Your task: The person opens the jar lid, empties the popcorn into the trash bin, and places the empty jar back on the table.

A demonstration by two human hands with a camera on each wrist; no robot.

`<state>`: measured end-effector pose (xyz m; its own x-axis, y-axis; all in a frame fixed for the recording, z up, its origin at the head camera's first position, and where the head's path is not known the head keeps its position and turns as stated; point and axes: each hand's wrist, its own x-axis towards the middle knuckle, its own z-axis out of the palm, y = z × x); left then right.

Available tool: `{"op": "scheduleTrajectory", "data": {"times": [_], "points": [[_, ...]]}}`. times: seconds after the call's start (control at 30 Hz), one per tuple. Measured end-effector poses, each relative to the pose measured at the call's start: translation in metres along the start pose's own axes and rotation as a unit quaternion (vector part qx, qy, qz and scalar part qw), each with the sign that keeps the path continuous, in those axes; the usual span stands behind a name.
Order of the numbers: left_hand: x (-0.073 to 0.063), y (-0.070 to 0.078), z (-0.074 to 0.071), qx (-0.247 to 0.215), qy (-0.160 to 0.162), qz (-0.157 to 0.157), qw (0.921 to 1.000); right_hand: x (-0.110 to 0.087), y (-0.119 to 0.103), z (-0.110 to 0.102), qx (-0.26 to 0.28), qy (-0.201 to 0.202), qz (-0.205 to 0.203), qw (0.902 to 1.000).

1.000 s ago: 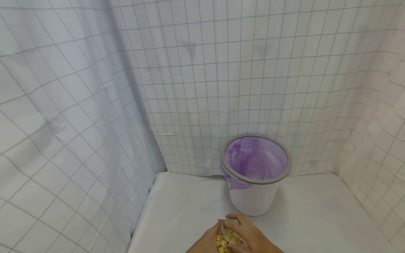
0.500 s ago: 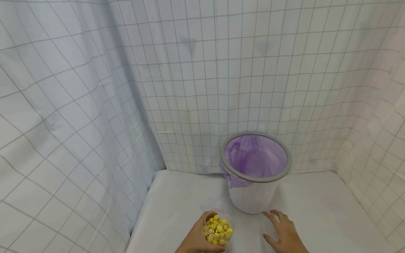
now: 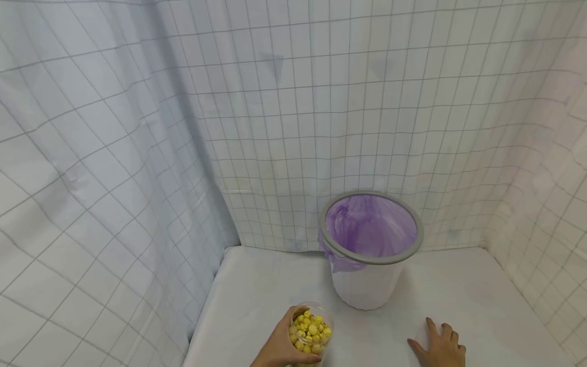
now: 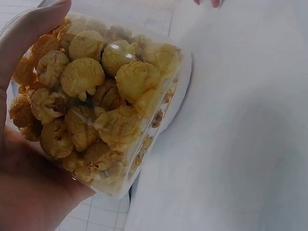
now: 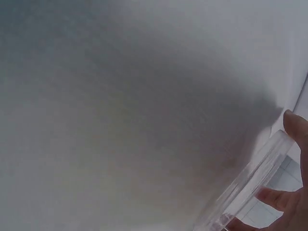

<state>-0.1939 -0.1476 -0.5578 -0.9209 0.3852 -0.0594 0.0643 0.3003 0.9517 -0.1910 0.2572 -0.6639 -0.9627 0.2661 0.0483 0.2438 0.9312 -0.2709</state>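
My left hand grips a clear plastic jar of yellow popcorn at the near middle of the head view. The jar's top is uncovered. In the left wrist view the hand wraps round the jar, thumb along its side, and the popcorn shows through the wall. My right hand is low over the surface to the right, thumb and fingers spread. The right wrist view shows a clear round lid edge-on, held between thumb and fingers at its rim; the head view barely shows it.
A white bin with a grey rim and purple liner stands beyond the hands. White sheeting covers the surface. Grid-patterned curtains hang behind and on both sides.
Both hands were together on the jar. The right hand has come away with the lid and moved right, leaving the jar uncovered; the left hand has shifted slightly left with it.
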Motion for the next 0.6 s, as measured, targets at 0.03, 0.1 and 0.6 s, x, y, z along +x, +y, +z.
{"op": "scheduleTrajectory", "data": {"times": [0.03, 0.1, 0.6], "points": [[0.0, 0.0, 0.0, -0.001, 0.0, 0.0, 1.0, 0.0, 0.001, 0.001, 0.0, -0.011, 0.003, 0.9999], [0.0, -0.001, -0.001, -0.001, 0.001, 0.002, 1.0, 0.0, 0.002, 0.003, -0.005, -0.023, 0.005, 0.9997], [0.001, -0.001, -0.003, -0.01, 0.015, -0.006, 0.9998, 0.089, -0.031, -0.153, 0.271, -0.031, -0.076, 0.9591]]}}
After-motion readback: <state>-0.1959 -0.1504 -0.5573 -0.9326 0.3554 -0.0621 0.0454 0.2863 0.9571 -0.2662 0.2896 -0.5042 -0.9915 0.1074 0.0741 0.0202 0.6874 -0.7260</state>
